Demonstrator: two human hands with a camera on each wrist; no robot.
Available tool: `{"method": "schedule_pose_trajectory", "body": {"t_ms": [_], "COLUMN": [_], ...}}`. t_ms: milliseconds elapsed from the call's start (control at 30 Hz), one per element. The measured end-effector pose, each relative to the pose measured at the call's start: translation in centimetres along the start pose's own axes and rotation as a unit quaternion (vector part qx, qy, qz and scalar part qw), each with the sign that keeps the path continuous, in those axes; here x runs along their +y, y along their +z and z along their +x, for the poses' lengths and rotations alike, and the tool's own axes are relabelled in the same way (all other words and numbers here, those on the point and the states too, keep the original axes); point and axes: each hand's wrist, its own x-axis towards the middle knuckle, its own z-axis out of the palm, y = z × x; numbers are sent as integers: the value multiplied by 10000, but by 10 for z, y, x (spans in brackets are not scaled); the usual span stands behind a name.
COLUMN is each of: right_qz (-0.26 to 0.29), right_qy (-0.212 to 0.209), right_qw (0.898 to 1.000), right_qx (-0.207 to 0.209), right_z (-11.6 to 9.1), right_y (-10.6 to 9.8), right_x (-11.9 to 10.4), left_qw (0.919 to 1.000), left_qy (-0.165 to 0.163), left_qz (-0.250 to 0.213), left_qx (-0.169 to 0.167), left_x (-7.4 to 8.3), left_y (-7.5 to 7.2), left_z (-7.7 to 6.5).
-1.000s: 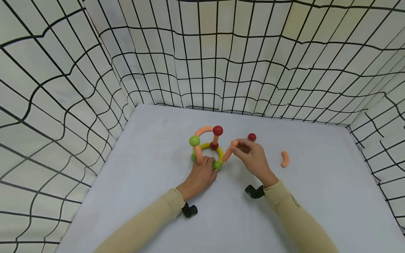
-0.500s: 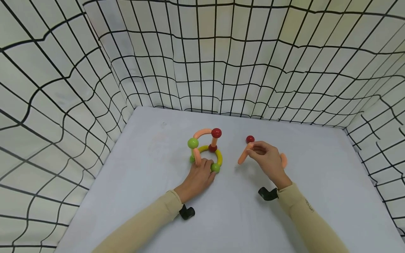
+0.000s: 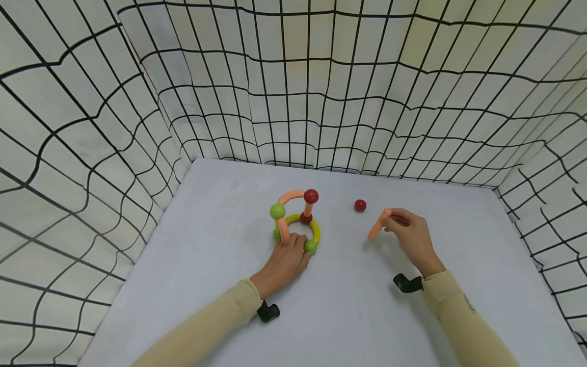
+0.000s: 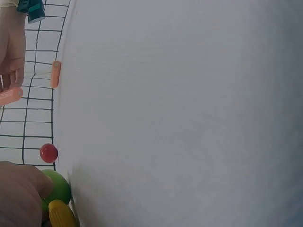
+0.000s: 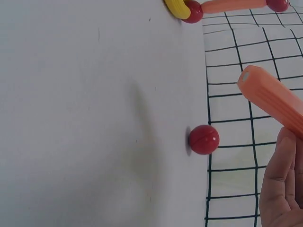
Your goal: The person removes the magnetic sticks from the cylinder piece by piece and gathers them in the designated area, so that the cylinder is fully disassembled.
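- A black net (image 3: 284,61) is hanging along the pale walls, and a white-covered table (image 3: 344,316) is sitting inside it.
- The right hand (image 3: 412,239) is moving away from the ball-and-stick toy (image 3: 305,218), pinching an orange stick (image 3: 378,225) near its top end. So, I'm thinking, that stick is not being joined on yet.
- The left hand (image 3: 285,262) is staying on the toy's near side, its fingers curling over the bottom, beside the lower green ball (image 3: 310,247). It looks like it is keeping the toy still.
- The toy is standing on the table, well apart from the orange stick.
- One second ago the stick was right by the yellow ring (image 3: 316,230); now bare table is showing between them.
- The red ball (image 3: 359,206) was just beside the right hand; now it is sitting by itself.
- The other orange stick (image 4: 56,74) is hiding behind the right hand in the head view, but showing in the left wrist view.
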Motion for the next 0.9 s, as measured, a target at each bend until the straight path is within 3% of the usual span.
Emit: {"method": "schedule_pose_trajectory", "body": {"t_ms": [167,467,633,900], "right_qz": [-37,362,393,502], "right_qy": [269,109,248,431], "right_qw": [9996,9986,9976,9949], "right_qx": [109,359,522,756], "right_z": [-1,0,2,7], "right_y": [-16,-42,-59,-79], "right_x": [5,22,37,57], "left_qw": [9995,9992,9986,9987], "left_qy": [192,249,333,330], "left_qz": [190,236,278,332], "left_qx": [138,219,304,215], "left_x": [-2,-4,-3,-2], "left_y": [1,1,2,1], "left_z": [-3,-6,-5,-4]}}
